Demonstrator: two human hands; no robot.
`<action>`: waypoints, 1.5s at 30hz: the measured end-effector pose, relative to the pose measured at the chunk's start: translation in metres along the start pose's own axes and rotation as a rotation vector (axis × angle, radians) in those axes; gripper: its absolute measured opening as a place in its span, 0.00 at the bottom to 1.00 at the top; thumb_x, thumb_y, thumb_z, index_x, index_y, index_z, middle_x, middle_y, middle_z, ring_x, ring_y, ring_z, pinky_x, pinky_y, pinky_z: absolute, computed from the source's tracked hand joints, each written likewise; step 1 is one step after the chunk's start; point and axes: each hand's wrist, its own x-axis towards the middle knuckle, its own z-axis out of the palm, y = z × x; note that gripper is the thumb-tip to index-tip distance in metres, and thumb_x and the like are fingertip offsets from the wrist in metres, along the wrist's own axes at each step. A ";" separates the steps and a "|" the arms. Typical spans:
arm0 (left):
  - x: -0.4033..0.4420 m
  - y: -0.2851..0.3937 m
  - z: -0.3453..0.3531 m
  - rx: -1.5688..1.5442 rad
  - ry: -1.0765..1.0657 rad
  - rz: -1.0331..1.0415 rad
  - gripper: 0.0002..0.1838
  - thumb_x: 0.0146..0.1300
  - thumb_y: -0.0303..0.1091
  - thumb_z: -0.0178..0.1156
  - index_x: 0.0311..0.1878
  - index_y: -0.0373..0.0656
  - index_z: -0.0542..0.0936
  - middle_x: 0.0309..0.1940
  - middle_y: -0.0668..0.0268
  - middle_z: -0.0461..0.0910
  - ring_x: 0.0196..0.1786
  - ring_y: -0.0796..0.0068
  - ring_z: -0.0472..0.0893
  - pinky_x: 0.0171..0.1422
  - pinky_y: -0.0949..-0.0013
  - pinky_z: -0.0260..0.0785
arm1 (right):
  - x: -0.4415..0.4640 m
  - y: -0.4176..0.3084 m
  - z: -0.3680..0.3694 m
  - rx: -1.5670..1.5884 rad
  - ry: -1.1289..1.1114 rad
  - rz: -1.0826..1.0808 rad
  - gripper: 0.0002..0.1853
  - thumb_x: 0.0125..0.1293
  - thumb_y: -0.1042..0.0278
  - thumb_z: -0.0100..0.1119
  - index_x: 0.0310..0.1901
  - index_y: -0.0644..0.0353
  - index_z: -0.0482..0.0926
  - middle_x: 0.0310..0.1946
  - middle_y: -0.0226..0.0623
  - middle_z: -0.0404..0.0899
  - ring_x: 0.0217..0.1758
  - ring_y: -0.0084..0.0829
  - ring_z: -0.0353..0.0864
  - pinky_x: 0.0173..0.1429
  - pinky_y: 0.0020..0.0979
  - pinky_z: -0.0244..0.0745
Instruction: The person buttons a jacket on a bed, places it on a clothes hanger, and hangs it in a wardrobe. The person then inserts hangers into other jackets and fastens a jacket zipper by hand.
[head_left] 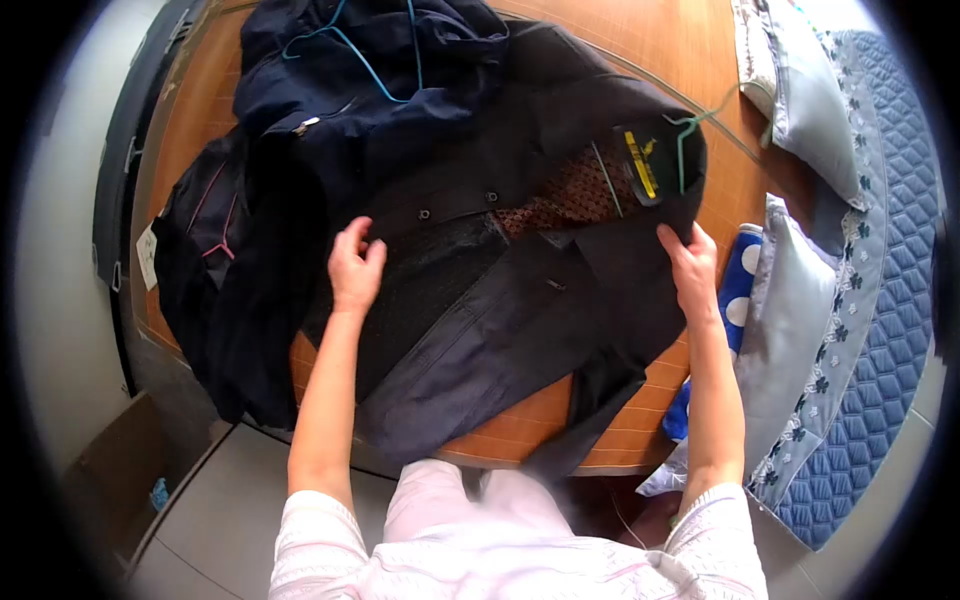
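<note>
A black jacket (pixel 470 330) lies spread on the brown table, its front partly turned open over a patterned lining (pixel 570 195) and a yellow-lettered label (pixel 640 165). A green hanger (pixel 682 150) sits at its collar end. At the right, my right hand (pixel 692 265) grips the jacket's edge, thumb on top and the other fingers partly hidden. My left hand (pixel 355 265) is over the jacket's left part with thumb and fingers apart, holding nothing visible. Just beyond it lies a dark navy garment (pixel 390 130) with a blue hanger (pixel 365 65) on it.
Another dark garment (pixel 240 290) with a pink hanger (pixel 222 248) lies at the left of the table (pixel 725 245). Grey pillows (pixel 800 290) and a blue quilted mat (pixel 870 380) are along the right side. A white wall (pixel 60 240) stands at the left.
</note>
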 end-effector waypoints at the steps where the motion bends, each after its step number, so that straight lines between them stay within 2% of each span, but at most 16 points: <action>1: -0.015 -0.001 0.000 0.112 -0.056 0.038 0.26 0.49 0.32 0.63 0.54 0.43 0.73 0.46 0.60 0.75 0.44 0.63 0.76 0.51 0.66 0.69 | -0.016 -0.015 0.000 0.036 0.022 0.009 0.11 0.62 0.73 0.59 0.45 0.67 0.77 0.37 0.28 0.79 0.38 0.17 0.73 0.44 0.21 0.69; 3: -0.039 -0.016 0.003 0.225 -0.074 0.115 0.29 0.47 0.31 0.62 0.56 0.44 0.71 0.52 0.56 0.71 0.53 0.54 0.71 0.58 0.61 0.65 | -0.053 -0.054 0.004 0.108 0.062 0.029 0.11 0.61 0.74 0.59 0.45 0.66 0.77 0.39 0.29 0.79 0.39 0.18 0.73 0.44 0.21 0.69; 4: -0.046 -0.013 0.000 0.227 -0.128 0.050 0.30 0.48 0.32 0.61 0.58 0.43 0.69 0.55 0.55 0.70 0.59 0.54 0.68 0.63 0.59 0.61 | -0.071 -0.072 0.005 0.098 0.091 0.008 0.11 0.61 0.75 0.59 0.46 0.66 0.77 0.39 0.29 0.79 0.39 0.19 0.74 0.45 0.21 0.69; 10: -0.077 -0.010 -0.033 0.229 -0.190 -0.057 0.32 0.49 0.33 0.61 0.61 0.45 0.66 0.59 0.54 0.66 0.61 0.53 0.65 0.65 0.58 0.60 | -0.191 -0.151 -0.007 0.053 0.276 -0.109 0.12 0.58 0.77 0.62 0.45 0.64 0.78 0.40 0.31 0.80 0.39 0.20 0.76 0.46 0.21 0.70; 19: -0.132 -0.036 -0.054 0.061 -0.263 -0.104 0.37 0.45 0.39 0.62 0.63 0.47 0.64 0.57 0.52 0.69 0.60 0.52 0.67 0.64 0.56 0.60 | -0.343 -0.279 -0.048 -0.202 0.487 -0.395 0.11 0.55 0.76 0.65 0.41 0.59 0.79 0.37 0.32 0.81 0.37 0.21 0.77 0.47 0.24 0.73; 23: -0.170 -0.028 -0.043 -0.117 -0.347 -0.232 0.41 0.43 0.46 0.66 0.64 0.48 0.64 0.56 0.48 0.70 0.60 0.50 0.69 0.64 0.55 0.62 | -0.394 -0.309 -0.065 -0.288 0.442 -0.460 0.12 0.58 0.75 0.63 0.44 0.62 0.78 0.40 0.33 0.81 0.41 0.23 0.78 0.50 0.25 0.72; 26: -0.206 -0.014 -0.018 -0.429 -0.333 -0.318 0.42 0.45 0.44 0.70 0.64 0.46 0.65 0.53 0.53 0.73 0.55 0.60 0.74 0.59 0.63 0.66 | -0.432 -0.331 -0.076 -0.331 0.313 -0.479 0.14 0.60 0.70 0.61 0.47 0.63 0.77 0.41 0.35 0.80 0.42 0.27 0.78 0.51 0.28 0.72; 29: -0.244 -0.009 0.028 -0.685 -0.323 -0.371 0.45 0.45 0.46 0.71 0.66 0.42 0.63 0.49 0.58 0.73 0.53 0.66 0.73 0.57 0.65 0.66 | -0.472 -0.363 -0.068 -0.558 0.438 -0.507 0.18 0.61 0.64 0.59 0.50 0.63 0.75 0.43 0.38 0.79 0.43 0.32 0.79 0.52 0.31 0.72; 31: -0.271 0.014 0.029 -0.794 -0.386 -0.440 0.48 0.47 0.51 0.70 0.68 0.41 0.58 0.49 0.59 0.72 0.53 0.67 0.72 0.56 0.66 0.67 | -0.496 -0.381 -0.087 -0.543 0.388 -0.535 0.19 0.61 0.65 0.57 0.51 0.67 0.74 0.45 0.42 0.78 0.44 0.35 0.77 0.53 0.33 0.71; 33: -0.294 0.034 0.021 -0.937 -0.438 -0.524 0.50 0.47 0.53 0.70 0.69 0.42 0.56 0.49 0.59 0.71 0.52 0.67 0.72 0.55 0.68 0.66 | -0.518 -0.403 -0.076 -0.441 0.505 -0.603 0.15 0.55 0.75 0.61 0.44 0.72 0.77 0.39 0.42 0.79 0.38 0.32 0.77 0.47 0.31 0.72; 34: -0.302 0.034 0.025 -0.976 -0.470 -0.459 0.54 0.47 0.56 0.68 0.71 0.43 0.51 0.57 0.53 0.68 0.59 0.61 0.69 0.56 0.62 0.63 | -0.527 -0.411 -0.075 -0.424 0.504 -0.646 0.15 0.55 0.75 0.61 0.44 0.71 0.77 0.40 0.42 0.79 0.39 0.32 0.77 0.47 0.31 0.72; 37: -0.334 0.047 0.023 -1.061 -0.404 -0.592 0.56 0.47 0.61 0.66 0.71 0.43 0.47 0.65 0.48 0.59 0.67 0.54 0.60 0.62 0.52 0.56 | -0.540 -0.421 -0.072 -0.373 0.434 -0.747 0.16 0.57 0.73 0.60 0.46 0.70 0.76 0.41 0.42 0.79 0.40 0.33 0.77 0.49 0.32 0.72; 38: -0.349 0.056 0.006 -1.104 -0.388 -0.572 0.57 0.47 0.66 0.62 0.72 0.46 0.45 0.70 0.48 0.49 0.71 0.49 0.51 0.66 0.41 0.46 | -0.540 -0.422 -0.072 -0.342 0.401 -0.772 0.16 0.57 0.72 0.60 0.46 0.69 0.76 0.41 0.43 0.79 0.40 0.33 0.77 0.49 0.32 0.72; 41: -0.377 0.042 -0.007 -1.280 -0.335 -0.604 0.57 0.48 0.68 0.60 0.72 0.47 0.44 0.69 0.49 0.51 0.71 0.49 0.51 0.66 0.40 0.46 | -0.535 -0.421 -0.066 -0.236 0.296 -0.807 0.17 0.58 0.70 0.59 0.48 0.68 0.76 0.43 0.43 0.79 0.42 0.33 0.77 0.50 0.33 0.72; 42: -0.382 0.023 -0.003 -1.351 -0.345 -0.611 0.53 0.49 0.69 0.58 0.71 0.54 0.48 0.65 0.52 0.61 0.68 0.51 0.57 0.62 0.42 0.52 | -0.531 -0.421 -0.065 -0.197 0.261 -0.809 0.17 0.59 0.69 0.58 0.49 0.68 0.75 0.43 0.43 0.79 0.42 0.34 0.78 0.51 0.33 0.72; 45: -0.404 -0.026 -0.019 -1.642 -0.452 -0.531 0.37 0.53 0.69 0.54 0.63 0.60 0.65 0.57 0.56 0.72 0.63 0.54 0.67 0.58 0.46 0.57 | -0.514 -0.416 -0.055 -0.066 0.151 -0.777 0.18 0.60 0.67 0.57 0.50 0.67 0.75 0.44 0.44 0.78 0.43 0.34 0.78 0.52 0.34 0.72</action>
